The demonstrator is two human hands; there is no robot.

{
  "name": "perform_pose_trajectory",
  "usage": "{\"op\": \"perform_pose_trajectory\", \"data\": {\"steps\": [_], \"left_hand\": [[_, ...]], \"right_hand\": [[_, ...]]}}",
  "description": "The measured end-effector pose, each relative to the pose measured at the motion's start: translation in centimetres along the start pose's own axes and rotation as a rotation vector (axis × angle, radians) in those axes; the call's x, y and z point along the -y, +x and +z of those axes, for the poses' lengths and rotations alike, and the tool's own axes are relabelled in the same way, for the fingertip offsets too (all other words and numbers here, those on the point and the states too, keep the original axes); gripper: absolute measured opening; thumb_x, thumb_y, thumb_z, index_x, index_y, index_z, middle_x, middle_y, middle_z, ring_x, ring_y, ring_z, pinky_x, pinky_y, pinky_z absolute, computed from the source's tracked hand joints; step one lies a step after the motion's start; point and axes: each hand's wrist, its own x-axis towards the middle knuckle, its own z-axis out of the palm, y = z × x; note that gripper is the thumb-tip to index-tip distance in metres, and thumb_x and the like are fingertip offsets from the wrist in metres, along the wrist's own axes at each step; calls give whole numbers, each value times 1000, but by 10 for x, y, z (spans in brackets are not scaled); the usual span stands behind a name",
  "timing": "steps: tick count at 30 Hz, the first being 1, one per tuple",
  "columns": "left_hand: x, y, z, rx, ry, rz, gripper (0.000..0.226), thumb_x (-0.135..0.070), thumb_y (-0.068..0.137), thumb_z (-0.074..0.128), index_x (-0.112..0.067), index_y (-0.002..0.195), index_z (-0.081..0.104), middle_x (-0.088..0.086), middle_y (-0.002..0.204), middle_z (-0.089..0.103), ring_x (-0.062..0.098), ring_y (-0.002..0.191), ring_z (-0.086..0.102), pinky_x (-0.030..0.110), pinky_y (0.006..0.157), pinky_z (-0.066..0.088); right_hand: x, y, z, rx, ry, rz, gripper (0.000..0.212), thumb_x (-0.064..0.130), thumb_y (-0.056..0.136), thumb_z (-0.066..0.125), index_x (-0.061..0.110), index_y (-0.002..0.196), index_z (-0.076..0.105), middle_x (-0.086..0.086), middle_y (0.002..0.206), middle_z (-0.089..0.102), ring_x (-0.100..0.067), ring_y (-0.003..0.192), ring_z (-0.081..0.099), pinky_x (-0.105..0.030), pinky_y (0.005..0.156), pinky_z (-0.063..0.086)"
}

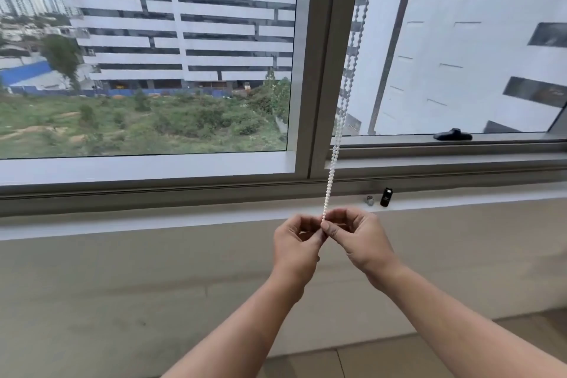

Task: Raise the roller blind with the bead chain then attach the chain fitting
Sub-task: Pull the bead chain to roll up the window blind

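Observation:
A white bead chain (333,159) hangs down in a doubled strand from the top right, in front of the window frame. Its lower end sits between my two hands, just below the sill. My left hand (296,244) and my right hand (357,238) meet at the chain's bottom, fingertips pinched together on it. Whether a fitting lies between the fingers is hidden. The roller blind itself is out of view above; the window glass is uncovered.
A small black cylinder (386,197) and a little metal piece (370,200) stand on the white sill (153,224) right of the chain. A black window handle (453,134) lies on the right sash. Beige wall runs below the sill, with tiled floor at the bottom.

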Motion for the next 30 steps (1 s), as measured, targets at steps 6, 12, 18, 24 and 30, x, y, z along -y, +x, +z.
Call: {"op": "perform_pose_trajectory", "data": {"steps": [6, 12, 18, 24, 30], "left_hand": [[3, -1, -5, 23, -53, -9, 14, -5, 82, 77, -12, 78, 66, -11, 64, 69, -3, 56, 61, 10, 47, 42], [6, -1, -11, 38, -15, 30, 13, -4, 82, 77, -10, 80, 66, -2, 74, 70, 9, 70, 67, 19, 68, 54], [8, -1, -16, 51, -9, 40, 13, -4, 82, 76, -11, 81, 65, -8, 70, 69, 0, 60, 63, 13, 50, 45], [12, 2, -9, 69, -3, 14, 17, -3, 83, 75, -13, 81, 62, -14, 61, 68, 0, 55, 60, 16, 44, 42], [12, 17, 7, 81, -73, -15, 17, 2, 80, 77, -10, 81, 65, -9, 68, 69, 3, 63, 65, 14, 58, 49]], "right_hand": [[-4, -8, 4, -51, -14, -20, 9, 3, 82, 74, 10, 85, 71, -17, 92, 76, -24, 87, 73, -28, 80, 57], [-6, -12, 10, -59, -22, -47, 6, 2, 82, 74, 7, 86, 71, -19, 91, 76, -25, 84, 74, -28, 76, 57], [-10, -17, 16, -86, 15, -51, 9, 4, 82, 75, 12, 84, 72, -13, 88, 77, -25, 84, 73, -32, 80, 58], [-16, -15, 8, -82, 72, -45, 9, 0, 82, 73, 7, 88, 71, -12, 87, 77, -21, 80, 74, -26, 73, 57], [-20, 6, -12, -15, 104, -41, 12, -2, 81, 74, 9, 83, 71, 1, 73, 75, -8, 66, 70, -16, 62, 52]]}}
